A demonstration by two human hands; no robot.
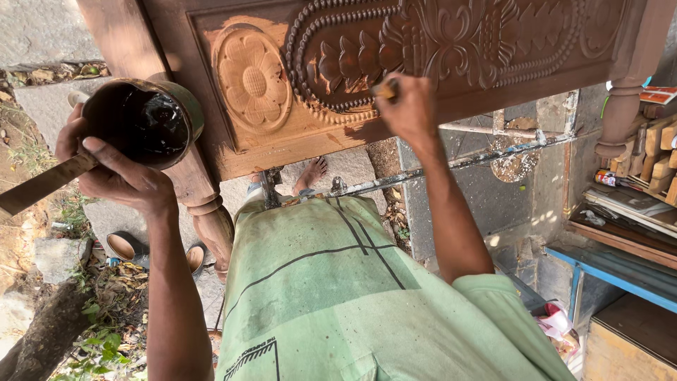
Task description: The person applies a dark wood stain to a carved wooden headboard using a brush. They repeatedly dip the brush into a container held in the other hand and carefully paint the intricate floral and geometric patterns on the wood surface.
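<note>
A person in a pale green shirt (331,296) grips a round tin of dark liquid (141,121) in the left hand (116,173), a flat strip (42,185) pinned under its thumb. Beyond, the right hand (405,106) is closed around a brush handle (385,89), pressed against the carved wooden door panel (338,63), right of its flower rosette (252,81).
</note>
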